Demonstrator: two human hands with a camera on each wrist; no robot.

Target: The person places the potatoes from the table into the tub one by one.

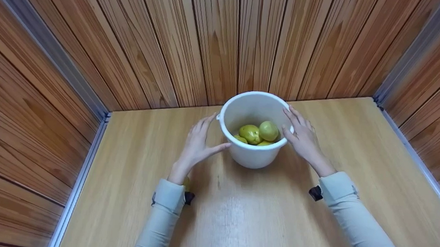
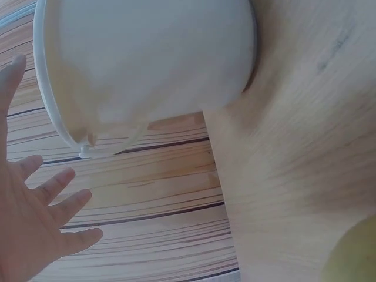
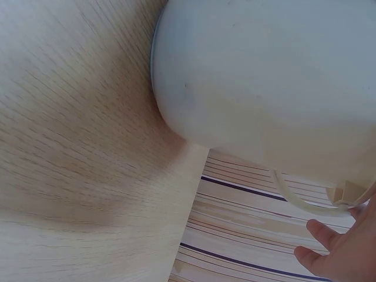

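Note:
A white plastic bucket (image 1: 254, 157) stands upright near the back of the table. Inside lie several fruits, among them a round pale-green fruit (image 1: 268, 131) and a glossy yellow-green fruit (image 1: 250, 133). My left hand (image 1: 198, 145) is spread at the bucket's left side, its thumb close to the rim; the left wrist view shows that hand (image 2: 41, 229) with fingers apart, holding nothing. At the right rim is my right hand (image 1: 301, 136), its fingers extended over the edge; whether they press on it I cannot tell. Another yellow-green fruit (image 2: 355, 258) lies on the table, mostly hidden behind my left wrist in the head view.
Wood-panelled walls (image 1: 211, 40) rise behind and on both sides of the table (image 1: 235, 227). Metal strips (image 1: 82, 175) edge the tabletop left and right. The bucket's thin handle (image 3: 299, 202) hangs down at its far side.

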